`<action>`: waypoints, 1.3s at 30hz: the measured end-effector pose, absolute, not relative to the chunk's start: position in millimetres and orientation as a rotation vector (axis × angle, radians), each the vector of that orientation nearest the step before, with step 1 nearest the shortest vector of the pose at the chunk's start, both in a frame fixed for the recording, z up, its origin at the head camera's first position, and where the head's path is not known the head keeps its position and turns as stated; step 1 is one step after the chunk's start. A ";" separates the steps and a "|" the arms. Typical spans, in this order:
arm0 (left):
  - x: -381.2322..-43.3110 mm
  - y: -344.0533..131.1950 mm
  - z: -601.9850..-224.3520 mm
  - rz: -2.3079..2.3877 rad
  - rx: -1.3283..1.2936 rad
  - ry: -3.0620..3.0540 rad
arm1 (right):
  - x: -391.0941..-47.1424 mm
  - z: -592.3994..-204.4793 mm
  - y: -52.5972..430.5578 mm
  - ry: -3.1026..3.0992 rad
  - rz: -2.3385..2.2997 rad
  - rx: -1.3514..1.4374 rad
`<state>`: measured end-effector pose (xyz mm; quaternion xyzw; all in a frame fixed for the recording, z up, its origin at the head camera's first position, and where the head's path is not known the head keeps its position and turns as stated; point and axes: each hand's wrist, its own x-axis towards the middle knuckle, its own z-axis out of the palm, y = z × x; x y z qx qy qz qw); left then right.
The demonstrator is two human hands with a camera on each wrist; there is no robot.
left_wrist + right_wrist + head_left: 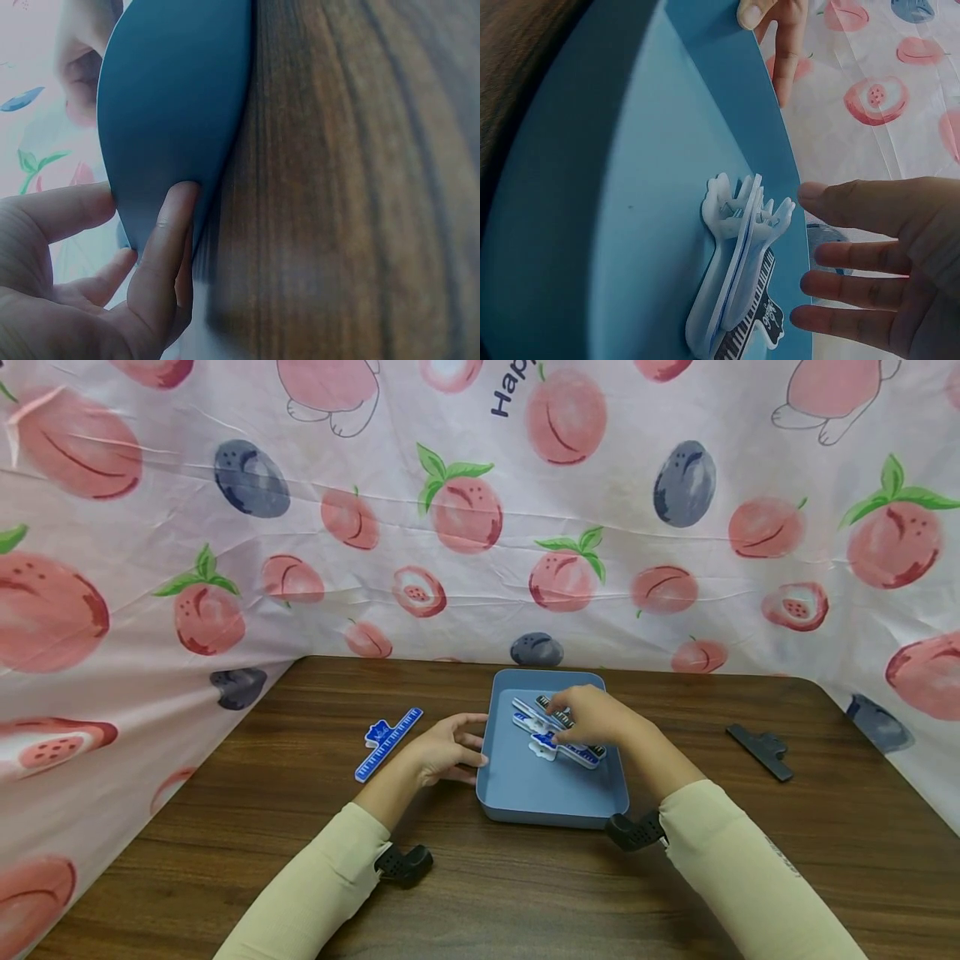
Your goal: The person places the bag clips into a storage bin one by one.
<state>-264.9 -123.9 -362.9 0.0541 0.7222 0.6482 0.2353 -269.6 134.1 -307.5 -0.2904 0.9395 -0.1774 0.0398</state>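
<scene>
So there's a shallow blue plastic tray (pixel 525 777) sitting mid-table, with a little pile of blue, white and black ruler-shaped bag clips (pixel 558 735) inside it. The right hand (pixel 592 717) hovers just over that pile, fingers loose and spread, not grasping anything. The left hand (pixel 442 752) rests relaxed against the tray's left wall, fingertips touching it. One more blue ruler clip (pixel 387 742) lies left of the tray, and a black clip (pixel 759 750) well off to its right.
</scene>
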 end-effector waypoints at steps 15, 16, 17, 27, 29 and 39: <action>-264.9 -124.6 -363.5 1.775 0.153 1.990 | -249.4 -309.3 147.3 3.034 -0.627 -0.993; -264.9 -124.5 -363.6 1.776 0.149 1.988 | -247.8 -309.3 148.6 3.045 -0.635 -0.994; -264.8 -124.4 -363.3 1.777 0.142 1.988 | -246.4 -309.3 149.9 3.056 -0.644 -0.991; -265.4 -123.9 -363.1 1.771 0.144 1.998 | -233.5 -311.6 165.6 3.157 -0.612 -0.956; -265.4 -123.7 -363.2 1.770 0.151 1.999 | -230.4 -311.9 168.7 3.169 -0.597 -0.940; -264.9 -123.4 -363.6 1.771 0.154 2.004 | -221.2 -312.0 183.7 3.204 -0.559 -0.857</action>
